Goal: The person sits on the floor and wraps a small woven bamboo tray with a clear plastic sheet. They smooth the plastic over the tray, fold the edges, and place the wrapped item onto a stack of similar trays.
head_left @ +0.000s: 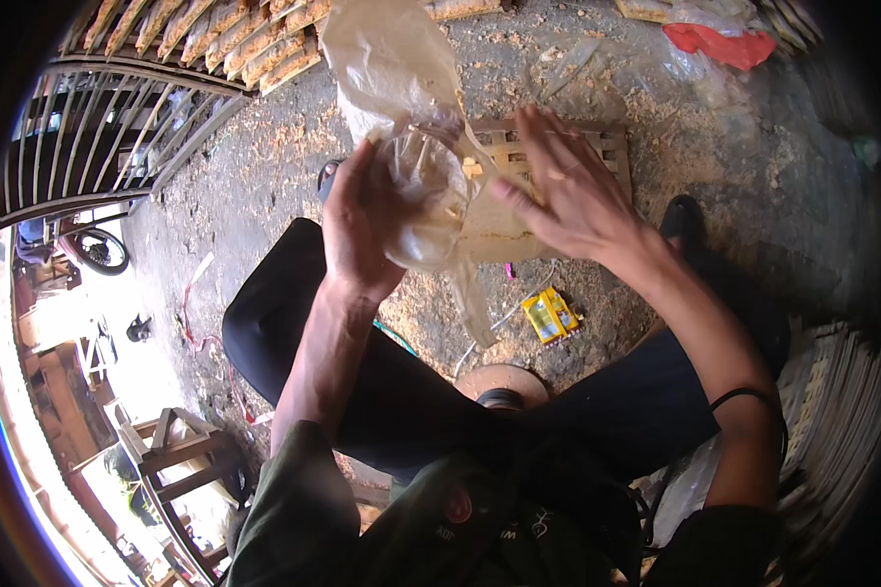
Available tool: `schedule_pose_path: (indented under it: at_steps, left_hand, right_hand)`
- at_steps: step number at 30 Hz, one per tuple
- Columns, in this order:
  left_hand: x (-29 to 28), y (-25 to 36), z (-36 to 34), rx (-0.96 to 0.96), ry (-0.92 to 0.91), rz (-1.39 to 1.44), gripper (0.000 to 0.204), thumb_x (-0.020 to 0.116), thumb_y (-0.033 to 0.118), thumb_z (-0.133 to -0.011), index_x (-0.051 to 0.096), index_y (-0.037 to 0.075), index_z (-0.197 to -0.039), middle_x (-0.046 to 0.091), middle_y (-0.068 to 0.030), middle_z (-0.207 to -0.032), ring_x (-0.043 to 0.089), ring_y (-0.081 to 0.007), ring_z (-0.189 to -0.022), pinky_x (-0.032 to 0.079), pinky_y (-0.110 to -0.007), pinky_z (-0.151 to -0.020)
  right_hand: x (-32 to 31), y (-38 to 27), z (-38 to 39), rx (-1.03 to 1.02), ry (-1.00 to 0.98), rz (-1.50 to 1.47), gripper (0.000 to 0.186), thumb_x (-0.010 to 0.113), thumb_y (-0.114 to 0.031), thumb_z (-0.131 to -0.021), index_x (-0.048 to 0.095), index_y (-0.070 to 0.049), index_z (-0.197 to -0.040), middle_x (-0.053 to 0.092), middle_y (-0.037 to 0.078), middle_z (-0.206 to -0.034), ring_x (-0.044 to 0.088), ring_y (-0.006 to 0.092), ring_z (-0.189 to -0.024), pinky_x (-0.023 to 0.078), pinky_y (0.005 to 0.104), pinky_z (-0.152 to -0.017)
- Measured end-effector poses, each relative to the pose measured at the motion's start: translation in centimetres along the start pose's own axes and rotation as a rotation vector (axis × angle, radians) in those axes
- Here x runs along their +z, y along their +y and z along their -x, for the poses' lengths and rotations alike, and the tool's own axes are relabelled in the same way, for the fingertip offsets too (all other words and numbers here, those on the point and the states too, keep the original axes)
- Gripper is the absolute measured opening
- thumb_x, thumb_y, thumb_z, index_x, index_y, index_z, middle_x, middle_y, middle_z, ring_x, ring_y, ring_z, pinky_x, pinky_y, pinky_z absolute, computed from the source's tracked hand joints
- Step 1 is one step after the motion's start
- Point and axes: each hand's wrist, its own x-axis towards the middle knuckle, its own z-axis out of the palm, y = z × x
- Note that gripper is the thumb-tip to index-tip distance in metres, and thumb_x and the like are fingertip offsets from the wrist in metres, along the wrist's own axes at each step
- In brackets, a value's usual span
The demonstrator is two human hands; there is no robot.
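Note:
My left hand [360, 220] is wrapped round a crumpled, translucent plastic bag [421, 191] with a rounded lower part; what is inside is unclear. Its loose upper flap [387, 54] rises toward the far edge, and a thin strip hangs below. My right hand [568, 191], fingers outstretched and slightly blurred, is beside the bag over a slatted tan board [607, 147]. Whether it touches the bag or board is unclear. Small pale bits [473, 166] lie by the bag's right side.
A yellow packet [549, 315] lies on the shaving-strewn concrete floor [206, 323] between my knees. Wooden racks [98, 137] stand at the upper left, a wooden stool [166, 460] at the lower left, a bicycle wheel [101, 250] farther left. Red plastic [719, 44] lies at the upper right.

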Motion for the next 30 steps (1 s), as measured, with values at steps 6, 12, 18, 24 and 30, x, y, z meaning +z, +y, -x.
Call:
schedule_pose_path:
  at_steps: [6,12,18,24,30]
  left_hand:
    - [0.5,-0.9,-0.5,0.095,-0.002,-0.249,0.059,0.036,0.036,-0.109,0.036,-0.003,-0.153,0.046,-0.0184,-0.154,0.043,-0.0286,-0.143,0.034,-0.046,-0.119]
    - [1.1,-0.5,-1.5,0.156,-0.151,-0.210,0.064,0.032,0.036,-0.107,0.033,-0.009,-0.153,0.039,-0.0240,-0.157,0.034,-0.0345,-0.149,0.022,-0.044,-0.125]
    - [0.7,1.0,-1.1,0.057,-0.210,-0.198,0.064,0.030,0.036,-0.107,0.030,-0.008,-0.154,0.036,-0.0243,-0.159,0.037,-0.0359,-0.147,0.023,-0.047,-0.125]
    - [2.0,0.8,-0.1,0.076,-0.094,-0.166,0.065,0.027,0.035,-0.108,0.024,-0.009,-0.156,0.027,-0.0274,-0.162,0.031,-0.0413,-0.149,0.026,-0.052,-0.123]
    - [0.5,3.0,0.0,-0.016,-0.186,-0.106,0.064,0.027,0.034,-0.108,0.023,-0.010,-0.155,0.027,-0.0328,-0.160,0.032,-0.0449,-0.148,0.031,-0.054,-0.120]
  right_hand:
    - [-0.9,-1.4,-0.5,-0.410,0.212,-0.022,0.101,0.024,-0.079,-0.096,0.020,-0.001,-0.160,0.019,0.028,-0.164,0.031,0.0458,-0.148,0.030,0.0537,-0.121]
    - [0.7,1.4,-1.0,0.237,-0.149,-0.127,0.098,0.018,-0.076,-0.099,0.022,0.002,-0.159,0.022,0.026,-0.164,0.027,0.0368,-0.152,0.024,0.0515,-0.123]
    - [-1.4,2.6,-2.6,0.017,0.314,-0.342,0.100,0.025,-0.075,-0.099,0.027,0.008,-0.154,0.031,0.033,-0.157,0.036,0.0418,-0.146,0.030,0.0523,-0.120]
    - [-0.7,0.4,-1.8,-0.402,0.130,0.143,0.094,0.018,-0.076,-0.098,0.017,-0.006,-0.162,0.018,0.014,-0.169,0.022,0.0292,-0.155,0.014,0.0486,-0.127]
    - [-1.3,7.3,-3.2,0.008,-0.047,0.035,0.090,0.037,-0.069,-0.099,0.032,0.001,-0.155,0.033,0.021,-0.161,0.029,0.0339,-0.151,0.022,0.0502,-0.125]
